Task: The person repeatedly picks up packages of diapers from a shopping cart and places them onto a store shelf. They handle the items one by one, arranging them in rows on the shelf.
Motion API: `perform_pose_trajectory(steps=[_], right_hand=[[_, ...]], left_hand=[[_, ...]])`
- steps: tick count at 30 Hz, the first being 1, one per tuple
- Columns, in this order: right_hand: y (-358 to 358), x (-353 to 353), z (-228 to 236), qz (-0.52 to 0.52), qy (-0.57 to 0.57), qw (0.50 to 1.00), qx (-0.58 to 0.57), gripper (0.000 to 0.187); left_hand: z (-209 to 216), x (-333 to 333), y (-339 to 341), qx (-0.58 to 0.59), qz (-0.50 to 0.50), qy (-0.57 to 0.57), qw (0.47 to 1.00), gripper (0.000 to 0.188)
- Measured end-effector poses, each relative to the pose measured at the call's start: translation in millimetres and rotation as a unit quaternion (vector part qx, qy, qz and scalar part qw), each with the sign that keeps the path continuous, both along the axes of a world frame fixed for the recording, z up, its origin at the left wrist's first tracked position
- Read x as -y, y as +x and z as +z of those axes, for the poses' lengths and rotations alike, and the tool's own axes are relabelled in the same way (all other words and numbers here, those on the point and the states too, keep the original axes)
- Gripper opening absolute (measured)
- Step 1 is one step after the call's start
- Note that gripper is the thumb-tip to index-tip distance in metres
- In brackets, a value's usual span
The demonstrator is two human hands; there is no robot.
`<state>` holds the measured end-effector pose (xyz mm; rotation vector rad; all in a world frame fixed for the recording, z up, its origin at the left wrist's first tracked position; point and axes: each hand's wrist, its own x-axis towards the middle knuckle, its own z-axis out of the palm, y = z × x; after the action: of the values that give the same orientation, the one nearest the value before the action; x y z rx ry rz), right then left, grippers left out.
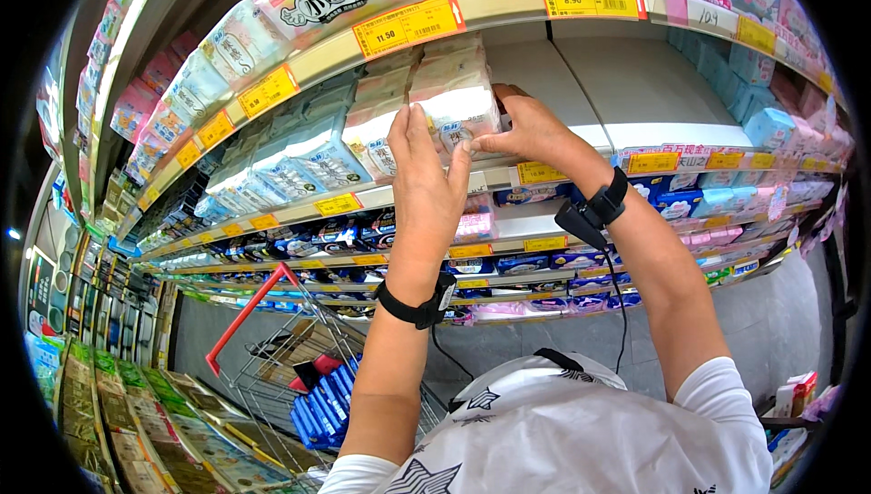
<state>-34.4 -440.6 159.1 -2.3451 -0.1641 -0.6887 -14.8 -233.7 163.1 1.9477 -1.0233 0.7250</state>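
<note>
A pale pink and white pack of sanitary pads (pixel 458 106) stands at the front of a shelf row, and both my hands are at it. My right hand (pixel 535 127) grips its right side, thumb across the lower front and fingers partly hidden behind the edge. My left hand (pixel 425 163) lies against its left front edge with fingers stretched upward and thumb apart, touching the pack's lower front. Directly left stands a row of similar pink and white packs (pixel 367 136). Light blue packs (pixel 308 154) fill the rows beyond.
White shelf board (pixel 635 77) shows to the right of my right hand. Yellow price tags (pixel 408 27) line the shelf edge above. Lower shelves hold dark blue packs (pixel 363 235). A wire shopping cart with a red handle (pixel 249 322) stands lower left, holding blue packs (pixel 327 408).
</note>
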Motion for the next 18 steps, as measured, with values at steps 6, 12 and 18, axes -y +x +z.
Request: perform_pose_trajectory(steps=[6,12,18], right_hand=[[0.0,-3.6,-3.4,-0.002,0.012,1.0,0.01,0.074],[-4.6,6.5,-3.2,0.05,0.044,0.995,-0.069,0.078],[-3.2,28.8,25.9,-0.053,0.189,0.976,-0.095,0.081]], left_hand=[[-3.4,0.7,0.5,0.03,-0.006,0.045,0.998,0.059],[3.2,-2.2,-6.0,0.05,0.014,0.067,0.996,0.057],[14.4,-18.0,2.0,0.138,0.024,0.051,0.989,0.063]])
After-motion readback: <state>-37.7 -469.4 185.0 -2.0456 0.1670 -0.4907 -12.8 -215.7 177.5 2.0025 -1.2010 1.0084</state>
